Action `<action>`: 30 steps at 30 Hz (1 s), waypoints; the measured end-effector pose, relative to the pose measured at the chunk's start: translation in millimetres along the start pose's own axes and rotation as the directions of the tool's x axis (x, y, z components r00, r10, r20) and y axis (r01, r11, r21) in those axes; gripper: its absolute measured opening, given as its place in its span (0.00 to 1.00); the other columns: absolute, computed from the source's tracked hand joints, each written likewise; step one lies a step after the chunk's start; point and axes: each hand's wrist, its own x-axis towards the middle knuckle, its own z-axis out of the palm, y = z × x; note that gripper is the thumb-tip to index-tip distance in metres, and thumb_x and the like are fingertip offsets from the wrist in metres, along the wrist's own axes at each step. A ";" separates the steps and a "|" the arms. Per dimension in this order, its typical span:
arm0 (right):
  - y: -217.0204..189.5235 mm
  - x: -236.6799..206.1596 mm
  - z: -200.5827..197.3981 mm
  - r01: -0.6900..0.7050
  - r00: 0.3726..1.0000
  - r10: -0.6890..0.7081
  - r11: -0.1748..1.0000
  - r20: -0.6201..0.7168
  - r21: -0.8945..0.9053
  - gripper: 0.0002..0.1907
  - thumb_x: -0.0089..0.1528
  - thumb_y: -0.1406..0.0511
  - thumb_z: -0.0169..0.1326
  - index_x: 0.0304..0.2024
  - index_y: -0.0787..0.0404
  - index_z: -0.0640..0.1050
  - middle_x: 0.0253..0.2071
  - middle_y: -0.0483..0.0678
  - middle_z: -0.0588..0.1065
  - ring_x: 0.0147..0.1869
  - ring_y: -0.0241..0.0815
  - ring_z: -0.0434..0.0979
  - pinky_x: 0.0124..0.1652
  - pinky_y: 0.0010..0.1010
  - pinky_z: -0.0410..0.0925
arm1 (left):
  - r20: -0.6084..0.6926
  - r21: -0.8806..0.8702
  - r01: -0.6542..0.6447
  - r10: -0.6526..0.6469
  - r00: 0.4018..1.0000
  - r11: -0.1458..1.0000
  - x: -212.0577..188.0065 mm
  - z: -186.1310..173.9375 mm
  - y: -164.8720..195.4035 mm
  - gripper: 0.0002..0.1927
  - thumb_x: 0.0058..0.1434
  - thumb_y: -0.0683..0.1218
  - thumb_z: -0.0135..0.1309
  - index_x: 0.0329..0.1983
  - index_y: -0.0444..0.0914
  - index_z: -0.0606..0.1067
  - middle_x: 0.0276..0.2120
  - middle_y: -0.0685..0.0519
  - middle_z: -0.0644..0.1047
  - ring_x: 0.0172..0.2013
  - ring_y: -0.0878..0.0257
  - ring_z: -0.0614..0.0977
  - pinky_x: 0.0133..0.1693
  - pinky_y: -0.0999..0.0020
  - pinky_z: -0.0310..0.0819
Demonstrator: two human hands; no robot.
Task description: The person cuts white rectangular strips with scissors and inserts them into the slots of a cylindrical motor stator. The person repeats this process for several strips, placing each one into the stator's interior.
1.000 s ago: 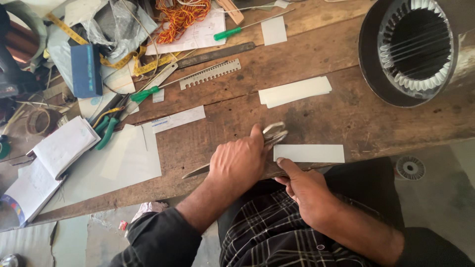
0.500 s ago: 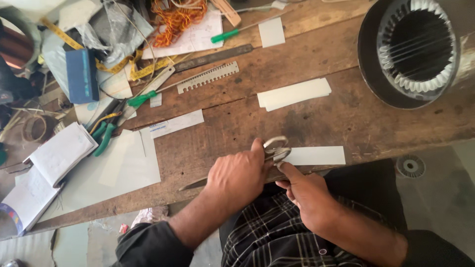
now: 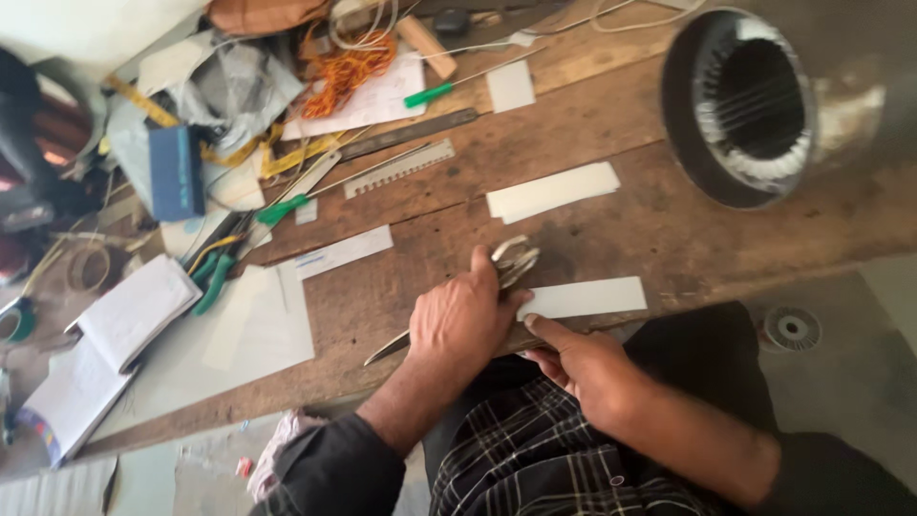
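White paper strip (image 3: 587,297) lies flat at the near edge of the wooden workbench (image 3: 669,220), and the right hand (image 3: 583,368) pins its end with an extended forefinger, other fingers curled, gripping nothing. Left hand (image 3: 463,320) is closed around metal scissors (image 3: 511,260), handles beside the strip, blade tip poking out behind the wrist
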 end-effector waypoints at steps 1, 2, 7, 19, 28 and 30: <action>-3.5 -1.1 -5.6 0.012 0.999 -0.014 0.999 0.052 0.044 0.08 0.59 0.65 0.62 0.40 0.62 0.79 0.33 0.45 0.79 0.34 0.35 0.78 0.35 0.23 0.71 | 0.007 0.000 0.030 -0.030 1.000 1.000 -1.8 0.8 2.2 0.31 0.63 0.62 0.54 0.54 0.34 0.65 0.28 0.41 0.82 0.32 0.43 0.85 0.33 0.48 0.78; -7.4 -3.0 -15.3 0.021 0.995 -0.030 0.996 0.100 0.086 0.09 0.58 0.67 0.62 0.40 0.61 0.79 0.34 0.45 0.79 0.36 0.36 0.78 0.37 0.24 0.74 | 0.017 -0.004 0.060 -0.060 0.998 0.998 -3.9 1.5 3.6 0.30 0.63 0.63 0.54 0.53 0.35 0.66 0.29 0.41 0.82 0.33 0.43 0.85 0.34 0.48 0.78; -32.0 -4.8 -71.6 0.008 1.000 -0.004 0.985 -0.025 0.172 0.13 0.62 0.62 0.59 0.44 0.65 0.77 0.39 0.49 0.77 0.41 0.39 0.80 0.43 0.26 0.76 | 0.019 0.022 0.132 -0.132 0.991 0.991 -17.0 2.1 -2.5 0.30 0.64 0.64 0.53 0.52 0.36 0.66 0.28 0.40 0.82 0.33 0.42 0.85 0.35 0.47 0.78; -37.1 -12.6 -66.0 0.068 0.993 -0.067 0.998 -0.097 0.003 0.15 0.62 0.59 0.62 0.40 0.65 0.79 0.36 0.46 0.77 0.40 0.34 0.76 0.33 0.19 0.67 | 0.072 -0.160 -0.188 0.201 0.977 0.969 12.3 22.4 38.2 0.19 0.67 0.57 0.52 0.45 0.36 0.71 0.31 0.40 0.82 0.34 0.41 0.84 0.37 0.46 0.78; -32.0 -2.9 -60.3 0.080 0.985 -0.072 0.996 -0.158 0.044 0.12 0.62 0.60 0.60 0.38 0.63 0.78 0.34 0.44 0.75 0.36 0.33 0.74 0.27 0.21 0.60 | 0.176 -0.053 -0.282 0.287 0.942 0.958 32.8 11.9 51.1 0.20 0.68 0.54 0.49 0.48 0.32 0.67 0.30 0.38 0.81 0.34 0.38 0.84 0.37 0.43 0.77; -29.9 -1.9 -59.1 0.099 0.985 -0.094 0.995 -0.143 0.031 0.12 0.62 0.60 0.59 0.37 0.63 0.78 0.33 0.44 0.74 0.34 0.33 0.71 0.25 0.22 0.57 | 0.136 -0.026 -0.259 0.260 0.956 0.966 34.5 9.3 52.9 0.20 0.68 0.54 0.49 0.48 0.32 0.66 0.30 0.38 0.82 0.33 0.38 0.84 0.36 0.43 0.78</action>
